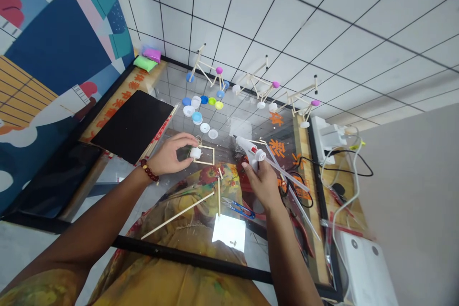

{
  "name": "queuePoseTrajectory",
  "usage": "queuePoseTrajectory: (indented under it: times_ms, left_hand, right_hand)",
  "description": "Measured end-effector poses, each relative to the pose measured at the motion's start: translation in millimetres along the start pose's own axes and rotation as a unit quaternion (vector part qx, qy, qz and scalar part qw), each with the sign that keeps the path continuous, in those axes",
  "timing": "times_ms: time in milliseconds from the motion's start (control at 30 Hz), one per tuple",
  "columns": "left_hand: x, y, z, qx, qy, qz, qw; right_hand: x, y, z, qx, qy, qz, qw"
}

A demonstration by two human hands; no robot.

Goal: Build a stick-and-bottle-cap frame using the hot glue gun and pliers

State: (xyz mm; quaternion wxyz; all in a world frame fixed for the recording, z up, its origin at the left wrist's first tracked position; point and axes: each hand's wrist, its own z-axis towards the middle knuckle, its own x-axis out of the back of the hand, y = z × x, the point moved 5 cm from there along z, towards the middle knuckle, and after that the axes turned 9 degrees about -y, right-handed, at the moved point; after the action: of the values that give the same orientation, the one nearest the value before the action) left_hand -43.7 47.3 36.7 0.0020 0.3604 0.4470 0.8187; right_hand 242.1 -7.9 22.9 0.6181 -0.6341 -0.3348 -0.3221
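My left hand [175,154], with a beaded bracelet at the wrist, pinches a small white cylindrical piece [195,153] between thumb and fingers. This piece is at the left side of a rectangular frame of thin sticks [214,155] on the glass table [172,129]. My right hand [263,179] is wrapped round the handle of a white glue gun [246,145], whose nozzle points up and left. A clear glue stick [287,172] sticks out of its back. Loose sticks [179,214] and blue-handled snips [241,207] lie nearer to me.
Bottle caps [196,116] are scattered beyond my hands. Several stick models with pink balls [219,71] stand at the tiled wall. A black board [134,126] lies on the left. Power strip [322,138], cables and red-handled pliers [303,234] are on the right.
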Motion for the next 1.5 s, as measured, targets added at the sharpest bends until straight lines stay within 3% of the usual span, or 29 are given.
queuePoseTrajectory:
  times_ms: [67,167,233,300,367,600,1500]
  left_hand:
    - [-0.4,0,-1,0.004,-0.012,-0.001,1.000]
    - [-2.9,-1,-2,0.003,-0.044,-0.005,0.999]
    - [-5.5,-2,-2,0.003,-0.067,-0.004,0.998]
    - [-6.8,-3,-2,0.009,-0.073,0.001,0.997]
    - [-6.0,-3,-2,0.017,-0.058,0.007,0.998]
    - [-3.8,-5,0,0.041,-0.027,0.022,0.999]
    - [-8.1,-4,2,0.030,-0.033,0.044,0.998]
  right_hand:
    - [9,-3,-21,0.005,0.015,-0.068,0.998]
    - [24,-15,-51,0.001,0.094,-0.094,0.991]
    - [16,-31,-56,0.052,0.049,-0.057,0.996]
    - [-1,-49,-50,0.112,-0.034,-0.027,0.993]
    - [-19,-61,-35,0.139,-0.074,-0.030,0.987]
    - [-51,-60,3,0.163,-0.073,-0.037,0.983]
    - [-60,-55,2,0.150,-0.095,-0.020,0.984]
